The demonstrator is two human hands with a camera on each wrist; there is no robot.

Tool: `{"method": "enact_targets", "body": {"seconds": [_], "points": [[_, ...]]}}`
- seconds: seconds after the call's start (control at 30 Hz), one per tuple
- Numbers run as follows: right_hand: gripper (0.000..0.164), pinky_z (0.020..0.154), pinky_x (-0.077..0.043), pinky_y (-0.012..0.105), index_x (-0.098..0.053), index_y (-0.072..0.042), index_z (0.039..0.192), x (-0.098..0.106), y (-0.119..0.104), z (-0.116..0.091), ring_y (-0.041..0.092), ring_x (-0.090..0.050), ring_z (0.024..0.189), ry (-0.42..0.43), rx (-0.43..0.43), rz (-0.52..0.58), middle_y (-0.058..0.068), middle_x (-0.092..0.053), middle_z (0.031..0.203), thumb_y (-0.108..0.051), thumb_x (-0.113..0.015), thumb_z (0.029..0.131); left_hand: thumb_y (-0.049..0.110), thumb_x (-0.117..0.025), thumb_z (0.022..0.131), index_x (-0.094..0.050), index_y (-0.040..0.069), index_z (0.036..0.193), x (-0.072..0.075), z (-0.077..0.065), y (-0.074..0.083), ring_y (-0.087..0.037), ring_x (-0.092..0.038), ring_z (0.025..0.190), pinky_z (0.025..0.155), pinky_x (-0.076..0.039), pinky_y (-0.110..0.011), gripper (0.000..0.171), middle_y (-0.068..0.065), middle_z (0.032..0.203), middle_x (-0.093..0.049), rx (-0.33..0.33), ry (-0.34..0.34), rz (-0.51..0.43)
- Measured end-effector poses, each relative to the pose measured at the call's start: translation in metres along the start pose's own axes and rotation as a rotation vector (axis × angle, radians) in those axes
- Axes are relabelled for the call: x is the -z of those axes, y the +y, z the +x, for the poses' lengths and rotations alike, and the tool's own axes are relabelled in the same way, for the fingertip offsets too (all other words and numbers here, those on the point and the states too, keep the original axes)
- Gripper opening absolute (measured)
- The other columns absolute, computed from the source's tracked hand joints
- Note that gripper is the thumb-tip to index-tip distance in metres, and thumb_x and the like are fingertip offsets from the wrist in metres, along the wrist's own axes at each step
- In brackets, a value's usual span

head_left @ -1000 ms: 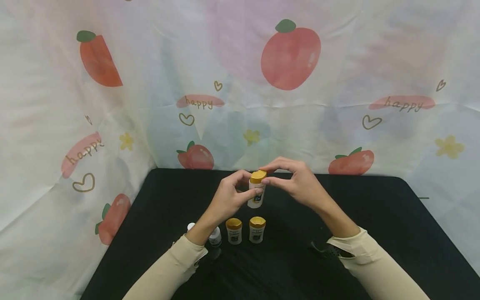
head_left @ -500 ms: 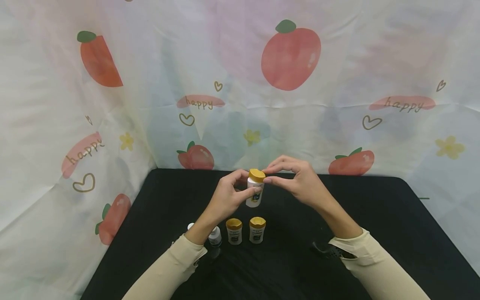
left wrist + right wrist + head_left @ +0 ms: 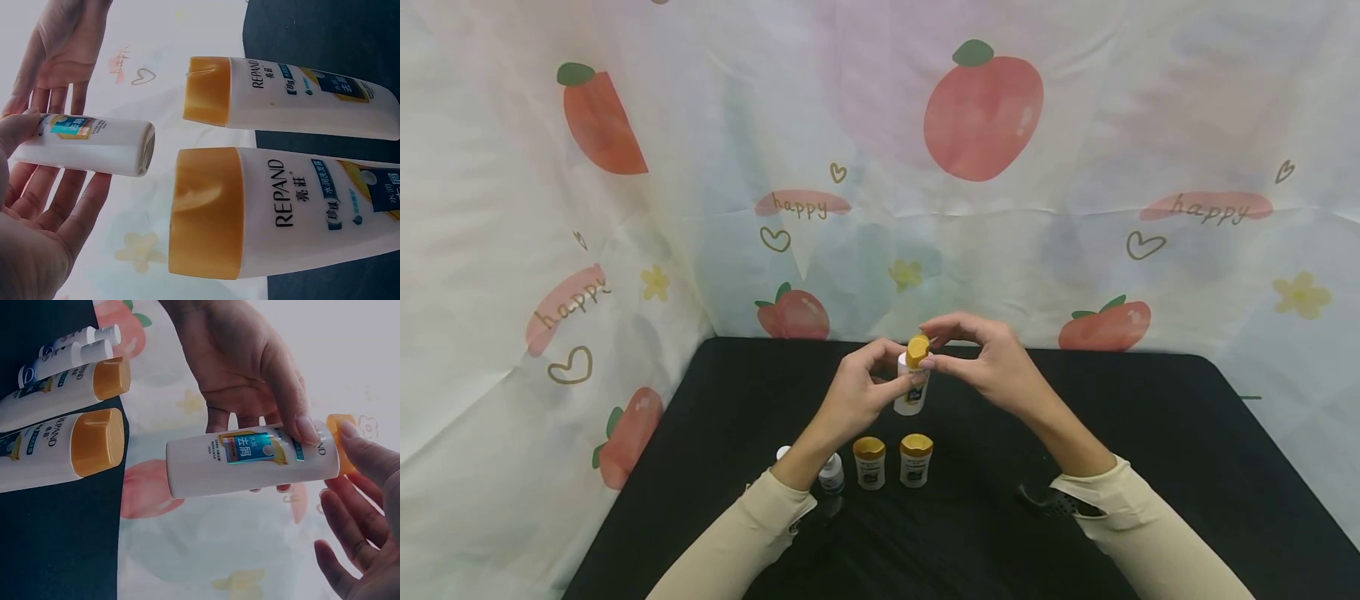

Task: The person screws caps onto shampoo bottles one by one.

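Observation:
Over the back part of the table, my left hand [image 3: 863,387] holds a white shampoo bottle [image 3: 911,396] by its body, thumb across the front. My right hand [image 3: 996,367] pinches the bottle's gold cap [image 3: 340,447] between thumb and fingers. In the right wrist view the shampoo bottle's blue and yellow label [image 3: 253,449] shows, and the cap sits at the bottle's end, turned edge-on. Two similar gold-capped shampoo bottles, one on the left [image 3: 870,465] and one on the right [image 3: 915,462], stand upright on the table below my hands.
Smaller white-capped bottles stand left of the gold-capped ones; my left forearm partly hides them, but a white bottle [image 3: 831,475] shows. The black-covered table [image 3: 1000,550] ends at a printed fabric backdrop [image 3: 1030,267] behind and at the left.
The gold cap has turned in my right fingers and looks narrower from above. My right fingers have shifted round it, while my left hand keeps its hold on the bottle almost in place.

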State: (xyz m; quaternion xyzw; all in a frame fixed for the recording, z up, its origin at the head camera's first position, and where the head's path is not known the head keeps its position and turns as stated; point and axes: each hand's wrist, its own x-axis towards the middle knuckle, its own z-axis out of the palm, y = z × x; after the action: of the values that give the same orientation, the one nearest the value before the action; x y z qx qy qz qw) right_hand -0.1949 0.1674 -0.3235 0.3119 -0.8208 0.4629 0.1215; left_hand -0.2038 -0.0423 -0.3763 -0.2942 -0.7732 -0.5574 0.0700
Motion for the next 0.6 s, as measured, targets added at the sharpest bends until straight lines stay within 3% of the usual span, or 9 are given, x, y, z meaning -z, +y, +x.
{"method": "enact_targets", "body": {"seconds": [0.2,0.6], "points": [[0.032,0.093,-0.047,0.038,-0.067,-0.007,0.113,0.0,-0.02,0.0,0.013,-0.061,0.098,-0.027,-0.001,0.003,0.003,-0.068,0.104,-0.008,-0.075,0.082,0.03,-0.072,0.085,-0.064,0.02,0.104,-0.001,0.0,0.002,-0.009,-0.062,0.092,0.075,-0.056,-0.032,0.023,0.005,0.099,-0.063,0.008,-0.007,-0.008],[0.029,0.092,-0.047,0.029,-0.068,-0.009,0.111,-0.001,-0.022,-0.001,0.01,-0.06,0.099,-0.018,0.041,-0.019,0.0,-0.065,0.104,-0.008,-0.075,0.082,0.03,-0.073,0.085,-0.063,0.018,0.102,-0.001,-0.001,0.004,-0.009,-0.063,0.09,0.072,-0.056,-0.026,0.023,0.003,0.097,-0.063,0.01,0.004,-0.002]]}}
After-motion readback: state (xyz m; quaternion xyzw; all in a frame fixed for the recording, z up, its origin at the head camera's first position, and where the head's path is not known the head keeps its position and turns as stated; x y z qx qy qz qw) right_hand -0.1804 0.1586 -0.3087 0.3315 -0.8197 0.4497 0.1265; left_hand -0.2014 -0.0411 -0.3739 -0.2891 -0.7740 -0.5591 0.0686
